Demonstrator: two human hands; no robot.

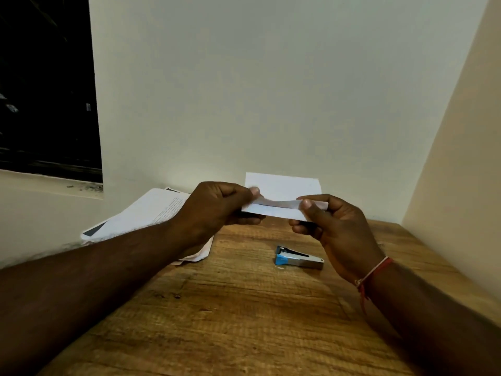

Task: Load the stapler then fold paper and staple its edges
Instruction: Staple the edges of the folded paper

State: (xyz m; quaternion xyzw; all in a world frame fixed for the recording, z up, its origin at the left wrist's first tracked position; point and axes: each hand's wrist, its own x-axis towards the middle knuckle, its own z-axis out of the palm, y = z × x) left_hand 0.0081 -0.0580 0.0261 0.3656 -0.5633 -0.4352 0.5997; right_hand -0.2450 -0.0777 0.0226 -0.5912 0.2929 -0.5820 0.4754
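A white sheet of paper (282, 185) is held up above the wooden table (230, 308), its lower part folded into a narrow band. My left hand (214, 207) pinches the band's left end between thumb and fingers. My right hand (333, 229) pinches its right end, with a red thread on that wrist. The upper part of the sheet stands upright behind both hands. A small blue and silver stapler (298, 258) lies flat on the table below the paper, closer to my right hand and untouched.
A loose pile of printed papers (146, 213) lies at the table's far left, partly over its edge. White walls close the table in at the back and right. A dark window (46, 85) is at the upper left.
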